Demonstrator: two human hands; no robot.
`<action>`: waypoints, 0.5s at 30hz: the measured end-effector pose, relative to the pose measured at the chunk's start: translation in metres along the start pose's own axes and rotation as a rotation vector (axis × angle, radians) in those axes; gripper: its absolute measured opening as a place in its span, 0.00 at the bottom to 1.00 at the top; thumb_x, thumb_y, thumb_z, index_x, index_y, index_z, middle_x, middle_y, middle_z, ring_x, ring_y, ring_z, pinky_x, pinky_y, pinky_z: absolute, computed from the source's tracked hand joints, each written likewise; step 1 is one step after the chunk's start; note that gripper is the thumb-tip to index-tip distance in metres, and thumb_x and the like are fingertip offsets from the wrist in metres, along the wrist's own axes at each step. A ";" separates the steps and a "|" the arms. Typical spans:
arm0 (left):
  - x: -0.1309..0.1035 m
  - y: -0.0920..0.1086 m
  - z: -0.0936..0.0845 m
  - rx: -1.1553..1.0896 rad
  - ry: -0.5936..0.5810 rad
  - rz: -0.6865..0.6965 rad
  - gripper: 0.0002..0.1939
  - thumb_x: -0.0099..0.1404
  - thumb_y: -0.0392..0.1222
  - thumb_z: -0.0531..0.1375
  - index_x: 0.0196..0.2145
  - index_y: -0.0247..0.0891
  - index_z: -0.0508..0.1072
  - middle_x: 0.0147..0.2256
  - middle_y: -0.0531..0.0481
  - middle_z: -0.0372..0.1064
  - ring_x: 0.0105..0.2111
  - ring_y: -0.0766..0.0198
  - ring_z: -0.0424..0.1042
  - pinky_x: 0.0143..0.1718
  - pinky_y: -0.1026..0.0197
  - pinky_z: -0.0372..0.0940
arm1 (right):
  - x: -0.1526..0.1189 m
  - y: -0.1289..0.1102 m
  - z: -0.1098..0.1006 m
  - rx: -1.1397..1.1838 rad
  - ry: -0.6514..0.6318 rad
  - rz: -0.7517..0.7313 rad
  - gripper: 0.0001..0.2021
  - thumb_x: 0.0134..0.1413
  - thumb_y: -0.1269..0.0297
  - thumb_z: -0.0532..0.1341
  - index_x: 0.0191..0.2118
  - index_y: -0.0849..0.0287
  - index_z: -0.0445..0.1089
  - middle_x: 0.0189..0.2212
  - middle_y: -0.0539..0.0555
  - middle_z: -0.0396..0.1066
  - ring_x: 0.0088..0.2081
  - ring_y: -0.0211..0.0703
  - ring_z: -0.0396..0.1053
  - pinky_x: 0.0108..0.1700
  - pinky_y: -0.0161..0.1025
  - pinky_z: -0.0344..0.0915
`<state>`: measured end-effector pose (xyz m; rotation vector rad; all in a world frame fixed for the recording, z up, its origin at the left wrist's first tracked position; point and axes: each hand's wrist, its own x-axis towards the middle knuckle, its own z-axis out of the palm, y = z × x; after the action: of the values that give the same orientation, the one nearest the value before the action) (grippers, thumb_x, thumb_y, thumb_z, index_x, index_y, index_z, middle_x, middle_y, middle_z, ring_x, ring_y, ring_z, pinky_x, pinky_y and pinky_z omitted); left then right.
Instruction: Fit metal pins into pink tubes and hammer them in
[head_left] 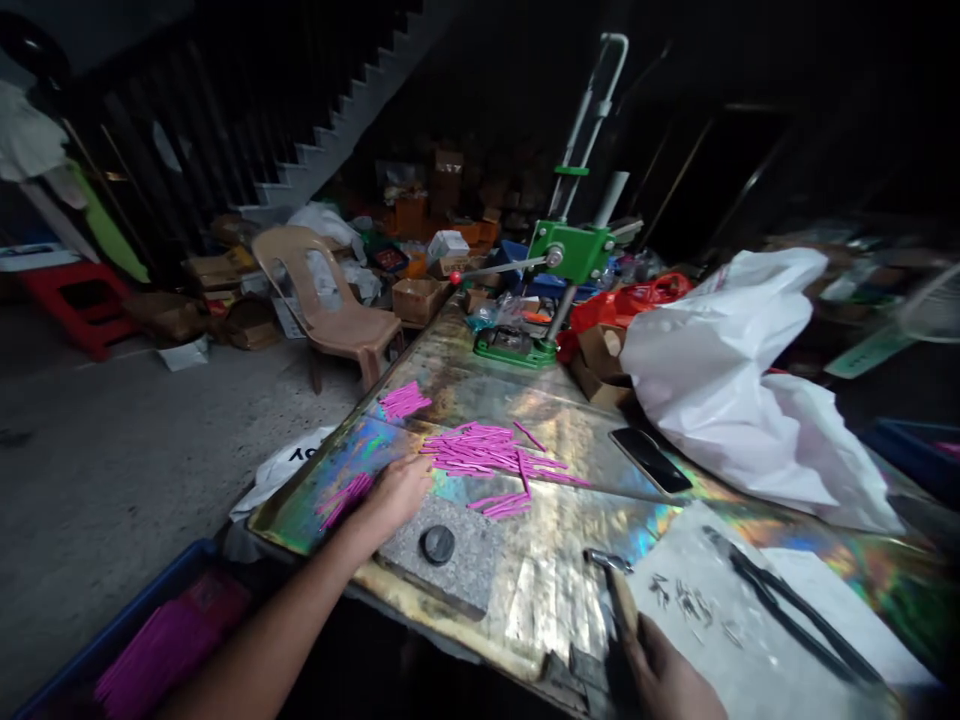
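Observation:
My left hand (401,490) is at the near left edge of a pile of thin pink sticks (480,450). Its fingers are drawn together against the stick ends, and what they pinch is hidden. Just below that hand lies a grey stone block (457,570) with a round dark metal piece (437,544) on top. Smaller bunches of pink sticks (405,400) lie farther back, and others (346,500) left of my wrist. My right hand (667,670) is wrapped round the wooden handle of a hammer (609,562), whose metal head points away over the table.
White paper (712,600) on the right bears small metal pins (686,600) and long-handled dark pliers (795,600). Behind it are a phone (651,460) and a big white bag (727,370). A green hand press (574,250) stands at the far end. A blue crate (97,625) sits lower left.

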<state>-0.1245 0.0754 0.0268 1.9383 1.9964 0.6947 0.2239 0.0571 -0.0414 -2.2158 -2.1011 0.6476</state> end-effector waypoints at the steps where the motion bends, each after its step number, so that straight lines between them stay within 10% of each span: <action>1: 0.010 0.011 0.004 0.023 -0.057 0.023 0.08 0.54 0.31 0.51 0.26 0.37 0.69 0.29 0.48 0.68 0.33 0.61 0.65 0.36 0.62 0.58 | -0.001 -0.002 0.000 -0.016 -0.001 -0.008 0.24 0.52 0.54 0.41 0.47 0.64 0.62 0.37 0.63 0.72 0.38 0.55 0.70 0.35 0.42 0.64; 8: 0.060 0.058 0.053 0.064 -0.337 0.031 0.05 0.46 0.29 0.58 0.17 0.35 0.70 0.21 0.47 0.69 0.27 0.59 0.67 0.30 0.62 0.58 | -0.005 -0.005 0.005 -0.005 0.012 0.022 0.21 0.54 0.57 0.41 0.48 0.61 0.58 0.39 0.61 0.70 0.39 0.50 0.68 0.34 0.39 0.61; 15: 0.068 0.065 0.073 -0.025 -0.340 -0.125 0.08 0.44 0.33 0.60 0.11 0.37 0.68 0.18 0.47 0.68 0.28 0.55 0.69 0.29 0.61 0.58 | -0.007 -0.011 0.005 -0.006 0.024 0.036 0.19 0.56 0.61 0.41 0.49 0.63 0.57 0.37 0.61 0.69 0.37 0.50 0.68 0.34 0.39 0.60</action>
<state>-0.0360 0.1531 0.0069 1.7602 1.8667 0.3306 0.2121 0.0503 -0.0404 -2.2575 -2.0599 0.6133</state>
